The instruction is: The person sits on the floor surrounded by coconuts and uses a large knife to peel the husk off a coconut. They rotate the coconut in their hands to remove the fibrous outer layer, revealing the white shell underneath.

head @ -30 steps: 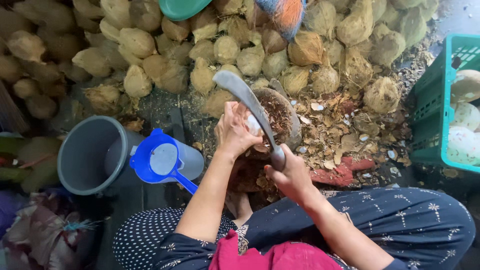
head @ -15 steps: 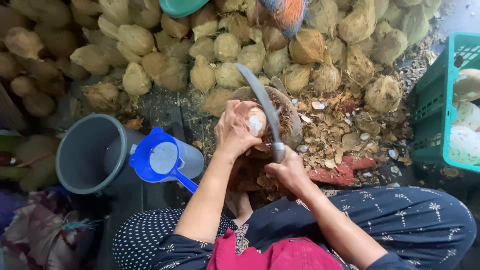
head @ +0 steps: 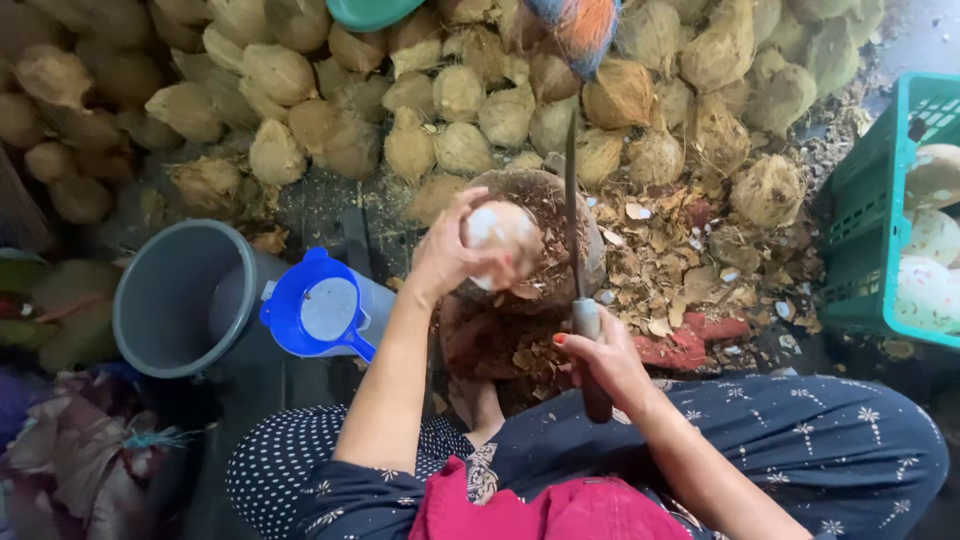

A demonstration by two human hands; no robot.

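At the far left stood a grey bucket [head: 185, 298] on the ground, and just beside it, touching its rim, a blue plastic jug [head: 322, 310] with its handle pointing down and to the right toward the person's lap. Behind both lay a heap of husked coconuts [head: 330, 90] spread across the top of the view. Nearer the middle, the left hand [head: 448, 258] was wrapped around a partly peeled coconut [head: 500, 232], fingers curled over its near side so that a pale, bared patch faced up; the nut rested over a round chopping block [head: 560, 215] littered with brown shell chips. The right hand [head: 605, 358] sat lower and to the right, clenched firmly on the wooden handle of a long knife [head: 572, 210]. The blade's long axis ran almost straight away from the person, from the handle up past the right flank of the coconut, edge-on to the camera, so the nut lay just left of the blade and the left hand was the nearer of the two to it. Whether steel touched shell could not be told. Right of the block a scatter of shell fragments [head: 690, 270] covered the ground, and at the far right a green plastic crate [head: 860, 240] held pale, peeled coconuts.
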